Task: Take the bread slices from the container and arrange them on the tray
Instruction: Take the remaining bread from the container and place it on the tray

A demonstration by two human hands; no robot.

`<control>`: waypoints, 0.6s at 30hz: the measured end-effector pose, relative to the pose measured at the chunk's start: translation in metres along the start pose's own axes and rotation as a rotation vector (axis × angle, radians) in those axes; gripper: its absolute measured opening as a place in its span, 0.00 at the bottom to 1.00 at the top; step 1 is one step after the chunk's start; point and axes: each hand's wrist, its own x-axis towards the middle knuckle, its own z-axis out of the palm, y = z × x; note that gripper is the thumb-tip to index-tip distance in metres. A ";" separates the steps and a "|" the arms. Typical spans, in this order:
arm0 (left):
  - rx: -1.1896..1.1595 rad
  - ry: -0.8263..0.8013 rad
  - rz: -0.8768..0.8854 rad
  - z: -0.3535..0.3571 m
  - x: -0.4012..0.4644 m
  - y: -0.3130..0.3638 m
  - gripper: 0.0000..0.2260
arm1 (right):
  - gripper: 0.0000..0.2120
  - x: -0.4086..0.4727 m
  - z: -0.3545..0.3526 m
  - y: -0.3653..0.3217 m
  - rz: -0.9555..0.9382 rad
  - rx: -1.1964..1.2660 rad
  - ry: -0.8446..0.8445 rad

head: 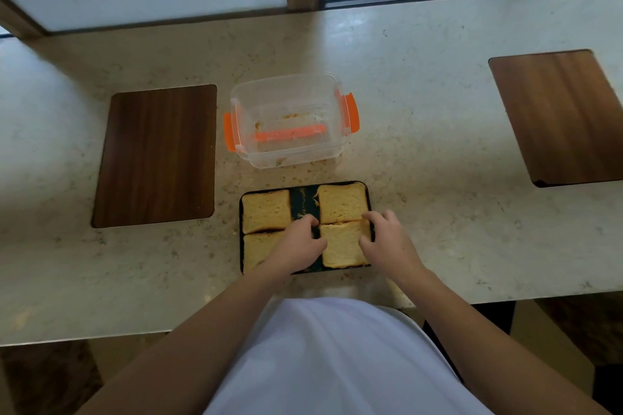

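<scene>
A black tray (305, 200) lies near the counter's front edge with several bread slices on it. One slice (266, 210) fills the far left corner, another (341, 202) the far right. The near-left slice (258, 248) is partly hidden under my left hand (298, 246). The near-right slice (342, 244) lies between both hands: my left hand's fingers touch its left edge, and my right hand (384, 241) curls over its right edge. Behind the tray stands the clear plastic container (286, 98) with orange clips, holding only crumbs.
A dark wooden board (158, 155) is set into the pale stone counter at the left, and another board (563, 114) at the right. Crumbs lie between container and tray. Windows run along the back. The counter's front edge is close to my body.
</scene>
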 end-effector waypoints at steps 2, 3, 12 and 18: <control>0.036 0.045 0.038 0.000 0.001 0.003 0.19 | 0.19 0.001 -0.001 -0.003 -0.039 -0.082 0.000; 0.033 0.038 0.031 0.001 0.002 0.004 0.18 | 0.17 0.002 -0.002 -0.003 -0.053 -0.121 0.001; -0.078 -0.040 -0.044 0.007 0.008 0.006 0.21 | 0.16 0.002 -0.004 0.002 -0.099 -0.275 -0.008; -0.050 0.017 0.044 0.001 0.001 0.002 0.21 | 0.18 -0.001 -0.007 -0.008 -0.078 -0.265 -0.032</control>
